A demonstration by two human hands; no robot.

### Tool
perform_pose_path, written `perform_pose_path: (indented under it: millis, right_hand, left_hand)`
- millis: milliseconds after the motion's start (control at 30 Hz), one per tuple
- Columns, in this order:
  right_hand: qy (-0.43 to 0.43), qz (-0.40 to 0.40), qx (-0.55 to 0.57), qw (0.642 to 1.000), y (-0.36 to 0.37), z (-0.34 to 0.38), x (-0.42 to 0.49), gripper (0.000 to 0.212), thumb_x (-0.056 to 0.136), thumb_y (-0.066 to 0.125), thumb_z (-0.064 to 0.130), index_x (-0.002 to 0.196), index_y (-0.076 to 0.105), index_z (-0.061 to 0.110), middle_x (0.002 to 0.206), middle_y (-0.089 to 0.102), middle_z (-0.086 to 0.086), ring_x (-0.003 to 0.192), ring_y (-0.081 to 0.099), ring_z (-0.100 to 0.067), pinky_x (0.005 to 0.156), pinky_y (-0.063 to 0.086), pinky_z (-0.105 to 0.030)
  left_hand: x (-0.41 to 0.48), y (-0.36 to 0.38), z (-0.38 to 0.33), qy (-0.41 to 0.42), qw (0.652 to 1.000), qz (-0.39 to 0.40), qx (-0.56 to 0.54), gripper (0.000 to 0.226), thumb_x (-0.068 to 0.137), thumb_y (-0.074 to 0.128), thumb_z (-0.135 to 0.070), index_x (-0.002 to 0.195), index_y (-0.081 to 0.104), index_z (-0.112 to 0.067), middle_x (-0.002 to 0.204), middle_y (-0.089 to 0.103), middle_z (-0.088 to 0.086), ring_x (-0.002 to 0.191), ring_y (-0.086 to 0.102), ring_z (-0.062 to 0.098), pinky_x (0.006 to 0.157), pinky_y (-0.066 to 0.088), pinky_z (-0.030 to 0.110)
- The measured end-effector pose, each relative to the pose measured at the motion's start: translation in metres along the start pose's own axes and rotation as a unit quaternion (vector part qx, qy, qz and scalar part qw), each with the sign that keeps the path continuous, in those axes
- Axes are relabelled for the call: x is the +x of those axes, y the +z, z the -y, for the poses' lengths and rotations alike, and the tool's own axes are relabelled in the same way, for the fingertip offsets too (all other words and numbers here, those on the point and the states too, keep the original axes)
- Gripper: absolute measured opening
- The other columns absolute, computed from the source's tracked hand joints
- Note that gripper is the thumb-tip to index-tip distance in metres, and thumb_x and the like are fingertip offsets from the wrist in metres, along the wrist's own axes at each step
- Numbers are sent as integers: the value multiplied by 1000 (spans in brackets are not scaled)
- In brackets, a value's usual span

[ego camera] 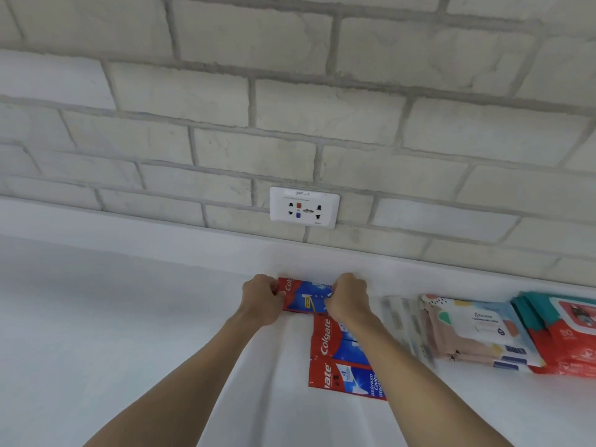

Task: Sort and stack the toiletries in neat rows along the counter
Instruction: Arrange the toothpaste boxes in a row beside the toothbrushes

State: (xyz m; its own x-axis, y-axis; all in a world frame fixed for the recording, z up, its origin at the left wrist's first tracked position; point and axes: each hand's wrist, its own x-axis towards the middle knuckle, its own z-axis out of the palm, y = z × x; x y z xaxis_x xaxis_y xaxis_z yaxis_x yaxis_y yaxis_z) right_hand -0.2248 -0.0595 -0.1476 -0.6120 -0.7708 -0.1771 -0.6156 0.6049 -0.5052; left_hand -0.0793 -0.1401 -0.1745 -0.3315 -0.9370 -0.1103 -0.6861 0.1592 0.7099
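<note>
Both forearms reach up from the bottom edge toward the socket (304, 207) on the brick wall (290, 91). Below the socket, near the back of the white counter (129, 317), the left hand (262, 300) and right hand (348, 298) grasp the two ends of a toothpaste box (306, 296), fingers curled tight around it; the box lies crosswise, parallel to the wall. Nearer than that box, below the socket and slightly right, a second box (329, 341) and a third box (342, 377) lie lengthwise one after the other, partly hidden by the right forearm. Right of the socket, along the counter, lie clear packets (403, 324), then a stack of pastel wipes (477, 330), then red wipes (567, 337) with teal tops at the frame edge.
</note>
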Motion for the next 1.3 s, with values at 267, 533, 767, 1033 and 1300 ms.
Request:
perform_pose_path:
  millis: [267, 533, 767, 1033, 1300]
  right_hand:
    - [-21, 2, 6, 1000, 31, 45, -7, 33, 90, 61, 4, 122, 52, 1, 124, 50, -18, 109, 57, -30, 89, 51, -33]
    - [-24, -5, 15, 1000, 65, 95, -11, 34, 90, 64, 11, 121, 53, 1, 125, 51, -19, 110, 58, -30, 86, 54, -32]
    - [-35, -18, 28, 999, 97, 140, -14, 36, 91, 65, 14, 123, 53, 2, 128, 52, -17, 116, 57, -27, 87, 50, -29]
    - [-56, -20, 30, 998, 136, 195, -18, 25, 91, 62, 11, 114, 60, 1, 121, 59, -16, 110, 58, -26, 84, 47, -26]
    - [-77, -25, 38, 996, 169, 242, -20, 22, 89, 62, 9, 109, 63, 1, 117, 61, -14, 107, 59, -24, 74, 41, -20]
  left_hand:
    - [5, -39, 44, 54, 998, -12, 12, 23, 95, 51, -14, 108, 70, -11, 104, 71, 4, 93, 64, 18, 79, 50, 24]
    - [22, -83, 86, 67, 997, -22, 20, 24, 95, 51, -16, 110, 69, -11, 107, 69, 7, 100, 60, 19, 91, 50, 32]
    - [38, -122, 124, 70, 997, -32, 31, 23, 94, 54, -17, 111, 69, -10, 104, 70, 7, 99, 60, 19, 88, 50, 31]
    - [54, -175, 172, 70, 995, -47, 44, 22, 90, 58, -15, 106, 73, -11, 98, 73, 6, 93, 64, 22, 82, 46, 25]
    - [68, -218, 207, 50, 997, -44, 39, 30, 91, 60, -16, 119, 68, -13, 107, 72, 4, 95, 66, 18, 85, 43, 20]
